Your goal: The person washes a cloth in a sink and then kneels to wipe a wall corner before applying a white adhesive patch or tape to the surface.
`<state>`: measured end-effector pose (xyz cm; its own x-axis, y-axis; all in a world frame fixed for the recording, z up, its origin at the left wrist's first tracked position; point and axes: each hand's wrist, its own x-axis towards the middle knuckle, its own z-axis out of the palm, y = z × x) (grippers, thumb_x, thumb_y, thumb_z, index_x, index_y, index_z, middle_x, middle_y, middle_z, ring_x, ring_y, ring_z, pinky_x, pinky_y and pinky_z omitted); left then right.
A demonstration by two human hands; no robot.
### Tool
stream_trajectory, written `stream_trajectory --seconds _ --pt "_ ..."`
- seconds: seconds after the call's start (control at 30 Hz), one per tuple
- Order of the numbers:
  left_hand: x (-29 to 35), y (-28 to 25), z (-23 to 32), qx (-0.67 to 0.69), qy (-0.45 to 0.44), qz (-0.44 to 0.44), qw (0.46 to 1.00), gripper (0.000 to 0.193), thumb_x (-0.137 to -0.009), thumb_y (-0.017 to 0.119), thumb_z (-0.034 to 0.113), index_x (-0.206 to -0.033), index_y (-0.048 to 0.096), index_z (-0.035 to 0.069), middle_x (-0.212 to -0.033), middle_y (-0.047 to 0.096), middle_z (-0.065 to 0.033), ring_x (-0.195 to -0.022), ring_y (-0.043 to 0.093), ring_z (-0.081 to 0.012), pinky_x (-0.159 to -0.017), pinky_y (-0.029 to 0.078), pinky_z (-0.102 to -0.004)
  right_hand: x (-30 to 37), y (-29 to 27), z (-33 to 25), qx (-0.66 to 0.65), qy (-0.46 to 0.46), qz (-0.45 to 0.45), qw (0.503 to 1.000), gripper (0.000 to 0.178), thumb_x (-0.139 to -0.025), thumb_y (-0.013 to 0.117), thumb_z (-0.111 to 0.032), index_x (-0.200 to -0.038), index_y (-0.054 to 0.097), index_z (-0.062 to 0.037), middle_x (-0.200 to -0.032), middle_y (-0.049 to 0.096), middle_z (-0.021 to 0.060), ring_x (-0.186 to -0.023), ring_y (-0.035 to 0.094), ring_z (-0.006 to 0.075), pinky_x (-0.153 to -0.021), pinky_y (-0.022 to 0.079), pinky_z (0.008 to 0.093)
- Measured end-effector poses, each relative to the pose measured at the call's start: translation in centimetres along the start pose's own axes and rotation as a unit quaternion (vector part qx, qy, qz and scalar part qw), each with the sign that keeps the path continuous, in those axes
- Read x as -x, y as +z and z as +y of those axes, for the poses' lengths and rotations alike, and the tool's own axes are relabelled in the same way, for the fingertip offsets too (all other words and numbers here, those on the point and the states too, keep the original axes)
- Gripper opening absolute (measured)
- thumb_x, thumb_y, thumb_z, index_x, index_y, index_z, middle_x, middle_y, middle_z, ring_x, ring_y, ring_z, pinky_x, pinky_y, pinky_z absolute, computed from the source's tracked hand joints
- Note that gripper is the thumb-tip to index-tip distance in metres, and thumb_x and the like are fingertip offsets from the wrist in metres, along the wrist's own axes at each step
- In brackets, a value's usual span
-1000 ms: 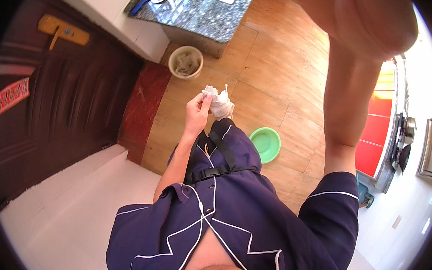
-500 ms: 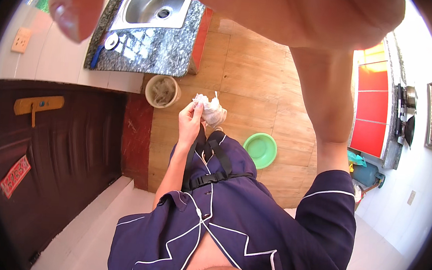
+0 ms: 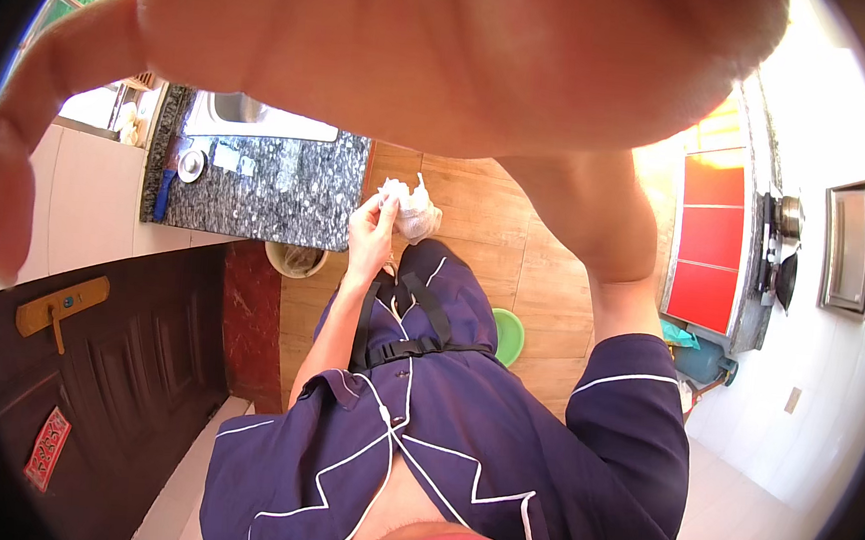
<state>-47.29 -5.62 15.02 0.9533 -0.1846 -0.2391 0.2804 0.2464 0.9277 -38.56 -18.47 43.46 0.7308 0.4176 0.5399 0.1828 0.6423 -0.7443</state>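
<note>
Pinched at its gathered top, a small white crumpled bag (image 3: 418, 215) hangs from my left hand (image 3: 365, 240) in front of my waist. It looks full and rounded below, but what is inside cannot be made out. My right hand (image 3: 447, 60) is raised very close to the camera and fills the upper part of the picture. Its palm shows, and one finger stretches down at the far left. The other fingertips are out of the picture, and nothing shows in this hand.
A speckled stone counter (image 3: 273, 191) with a steel sink (image 3: 238, 108) stands ahead left, bearing a round white lid (image 3: 190, 165) and a blue-handled tool (image 3: 164, 195). Below are a pale bin (image 3: 292, 265) and green basin (image 3: 510, 338). A dark door (image 3: 136, 350) is left; red cabinets (image 3: 708, 236) and a gas cylinder (image 3: 704, 361) right.
My right hand has come lower and larger across the picture, covering more of the sink. The view has tilted, so the counter sits lower. My left hand still holds the bag.
</note>
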Motion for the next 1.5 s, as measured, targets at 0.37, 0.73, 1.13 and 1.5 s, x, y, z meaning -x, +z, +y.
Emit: stream_trajectory --seconds 0.37,0.73,1.13,1.5 --pt "-10.9 2.5 0.5 0.057 0.019 0.110 0.992 0.024 -0.098 0.052 0.011 -0.111 0.062 -0.005 -0.097 0.065 -0.0028 -0.083 0.058 -0.0059 -0.072 0.049 -0.0219 -9.4 -12.7 2.3 -0.026 0.046 -0.040 0.998 0.018 -0.095 0.045 -0.003 -0.103 0.060 0.0050 -0.097 0.064 0.0166 -0.082 0.063 0.0219 -0.074 0.053 0.0333" --pt "-19.0 5.9 0.7 0.096 0.053 0.329 0.938 0.022 -0.098 0.053 0.019 -0.101 0.065 0.000 -0.087 0.064 0.0019 -0.073 0.054 -0.0023 -0.061 0.045 -0.0196 -13.0 -22.3 2.7 -0.127 0.122 -0.124 0.976 0.019 -0.096 0.044 -0.004 -0.102 0.059 0.0048 -0.097 0.064 0.0170 -0.082 0.063 0.0228 -0.075 0.053 0.0341" --pt "-20.0 2.7 -2.3 0.012 0.107 0.485 0.868 0.014 -0.090 0.053 0.000 -0.101 0.059 -0.005 -0.095 0.064 -0.0062 -0.083 0.061 -0.0131 -0.072 0.051 -0.0262 -16.9 -23.5 4.5 -0.185 0.165 -0.174 0.953 0.020 -0.097 0.042 -0.005 -0.101 0.059 0.0046 -0.096 0.064 0.0173 -0.082 0.063 0.0238 -0.075 0.053 0.0351" --pt "-20.3 1.4 4.6 0.099 0.104 0.455 0.879 0.024 -0.099 0.050 0.018 -0.097 0.062 -0.003 -0.088 0.066 -0.0050 -0.076 0.063 -0.0100 -0.065 0.055 -0.0256 -20.1 -20.5 7.1 -0.216 0.160 -0.186 0.945 0.022 -0.098 0.040 -0.006 -0.100 0.059 0.0044 -0.095 0.064 0.0177 -0.082 0.063 0.0247 -0.075 0.053 0.0359"
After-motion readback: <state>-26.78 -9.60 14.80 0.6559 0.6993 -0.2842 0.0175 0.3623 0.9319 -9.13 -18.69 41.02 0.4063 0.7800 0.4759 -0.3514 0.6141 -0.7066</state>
